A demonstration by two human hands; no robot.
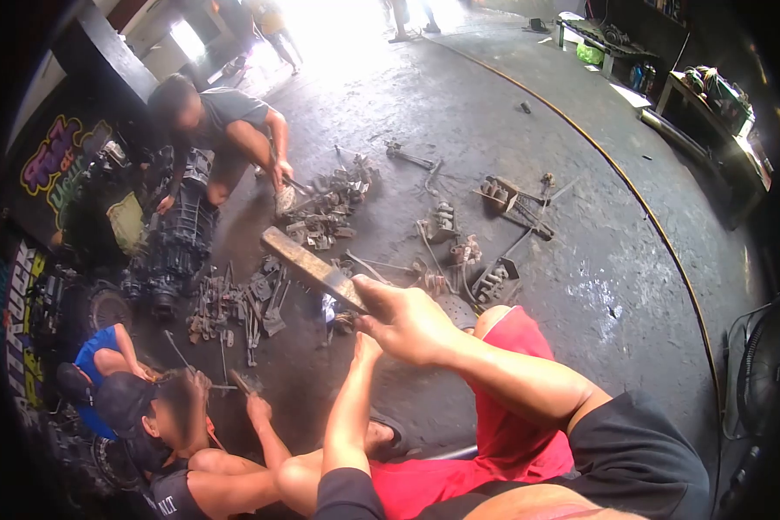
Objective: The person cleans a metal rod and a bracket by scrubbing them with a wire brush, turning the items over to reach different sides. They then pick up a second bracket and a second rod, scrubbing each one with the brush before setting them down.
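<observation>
My right hand [405,322] is closed around one end of a long, worn wooden bar [308,263], which slants up and to the left over the oily floor. My left forearm rises beside my red shorts [511,433]. My left hand [366,343] reaches up under the right hand and is mostly hidden by it, so its grip cannot be made out. Below the bar lie scattered metal parts and tools [260,303].
A large gearbox [178,243] lies at left, with a crouching person [225,130] beside it. Another person in a cap [160,416] sits close at lower left. More parts [494,282] dot the concrete, a yellow hose [633,195] curves at right, and benches [711,113] line the far right.
</observation>
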